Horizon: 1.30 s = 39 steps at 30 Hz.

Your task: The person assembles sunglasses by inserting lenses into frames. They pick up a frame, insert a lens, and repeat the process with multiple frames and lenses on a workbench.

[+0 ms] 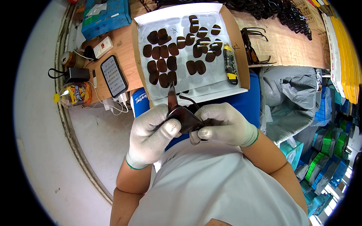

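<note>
Both ends of the dark sunglasses (185, 120) were held, one by the gloved left hand (151, 132), the other by the right hand (228, 126), neither nearer, their long axis slanting down rightward, one temple (172, 97) pointing away toward the lenses (164, 51) in the shallow box (240, 56).

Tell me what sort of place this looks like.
Probably an eyewear workshop: loose dark lenses lie in a shallow box, the gloved left hand and right hand hold dark glasses, and another pair rests on the wooden table.
</note>
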{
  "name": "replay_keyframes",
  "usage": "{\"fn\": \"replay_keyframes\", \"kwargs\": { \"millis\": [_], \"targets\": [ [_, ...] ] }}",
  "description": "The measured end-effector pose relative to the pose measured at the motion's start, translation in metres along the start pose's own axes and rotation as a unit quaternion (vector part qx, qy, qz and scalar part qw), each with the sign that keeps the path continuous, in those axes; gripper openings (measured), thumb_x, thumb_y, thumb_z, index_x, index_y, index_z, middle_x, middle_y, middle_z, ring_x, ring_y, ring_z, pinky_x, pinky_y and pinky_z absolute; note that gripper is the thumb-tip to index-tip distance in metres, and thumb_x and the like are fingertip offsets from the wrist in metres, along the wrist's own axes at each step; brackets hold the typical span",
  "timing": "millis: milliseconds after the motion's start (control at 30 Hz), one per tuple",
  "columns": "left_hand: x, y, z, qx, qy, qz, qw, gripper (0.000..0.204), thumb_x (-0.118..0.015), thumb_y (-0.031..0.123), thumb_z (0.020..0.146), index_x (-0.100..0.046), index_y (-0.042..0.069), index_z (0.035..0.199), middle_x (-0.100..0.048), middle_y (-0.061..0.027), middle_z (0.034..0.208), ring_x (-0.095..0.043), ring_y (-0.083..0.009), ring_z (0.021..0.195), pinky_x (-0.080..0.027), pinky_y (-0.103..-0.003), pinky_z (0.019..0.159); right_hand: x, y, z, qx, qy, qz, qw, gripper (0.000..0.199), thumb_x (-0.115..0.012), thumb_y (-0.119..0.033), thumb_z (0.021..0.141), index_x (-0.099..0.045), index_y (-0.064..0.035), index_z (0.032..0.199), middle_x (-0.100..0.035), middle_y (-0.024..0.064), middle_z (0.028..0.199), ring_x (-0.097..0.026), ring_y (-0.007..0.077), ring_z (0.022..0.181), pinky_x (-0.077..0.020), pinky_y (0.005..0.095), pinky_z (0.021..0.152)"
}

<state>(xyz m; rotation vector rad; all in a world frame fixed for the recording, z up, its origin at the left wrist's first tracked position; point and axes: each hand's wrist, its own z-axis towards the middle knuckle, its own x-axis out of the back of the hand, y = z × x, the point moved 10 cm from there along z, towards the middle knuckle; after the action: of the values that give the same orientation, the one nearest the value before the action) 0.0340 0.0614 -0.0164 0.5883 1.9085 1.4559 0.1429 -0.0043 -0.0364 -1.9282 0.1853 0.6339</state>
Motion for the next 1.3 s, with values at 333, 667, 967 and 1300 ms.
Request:
{"fn": "replay_keyframes", "kwargs": {
  "millis": [333, 667, 967, 1300],
  "targets": [
    [-0.011, 0.014, -0.002, -0.027, -0.005, 0.07, 0.997, 0.021, -0.064, 0.014, 0.097, -0.068, -0.003, 0.108, -0.064, -0.0101, 0.091, -0.059, -0.0192, 0.08, -0.048, -0.031, 0.075, 0.007, -0.013, -0.008, 0.046, 0.07, -0.119, 0.989, 0.014, -0.065, -0.008, 0.092, -0.065, 0.0039, 0.1, -0.066, 0.0059, 0.081, -0.059, 0.0104, 0.073, -0.0492, 0.0272, 0.068],
    [-0.007, 0.01, 0.006, -0.039, 0.019, 0.15, 0.988, 0.017, -0.064, 0.014, 0.096, -0.069, -0.002, 0.099, -0.068, -0.013, 0.089, -0.063, -0.0216, 0.079, -0.05, -0.033, 0.075, 0.013, -0.026, -0.014, 0.099, 0.166, -0.245, 0.95, 0.017, -0.071, -0.013, 0.087, -0.066, 0.0028, 0.09, -0.062, 0.0108, 0.069, -0.058, 0.0151, 0.058, -0.0458, 0.0295, 0.055],
    [-0.008, -0.005, 0.007, -0.077, 0.084, 0.202, 0.973, 0.013, -0.065, 0.01, 0.094, -0.066, -0.003, 0.094, -0.066, -0.0133, 0.08, -0.063, -0.023, 0.069, -0.05, -0.032, 0.064, 0.011, -0.036, -0.017, 0.11, 0.253, -0.344, 0.898, 0.015, -0.071, -0.011, 0.088, -0.063, 0.0003, 0.085, -0.062, 0.0163, 0.067, -0.061, 0.0302, 0.055, -0.047, 0.0346, 0.051],
    [-0.016, 0.013, 0.004, -0.138, 0.127, 0.344, 0.92, 0.012, -0.067, 0.008, 0.09, -0.063, -0.004, 0.091, -0.063, -0.0168, 0.076, -0.06, -0.0273, 0.061, -0.049, -0.033, 0.057, 0.005, -0.042, -0.02, 0.151, 0.293, -0.406, 0.852, 0.016, -0.068, -0.011, 0.09, -0.058, -0.0012, 0.082, -0.06, 0.0166, 0.065, -0.061, 0.0338, 0.055, -0.0471, 0.0382, 0.05]
  ]
}}
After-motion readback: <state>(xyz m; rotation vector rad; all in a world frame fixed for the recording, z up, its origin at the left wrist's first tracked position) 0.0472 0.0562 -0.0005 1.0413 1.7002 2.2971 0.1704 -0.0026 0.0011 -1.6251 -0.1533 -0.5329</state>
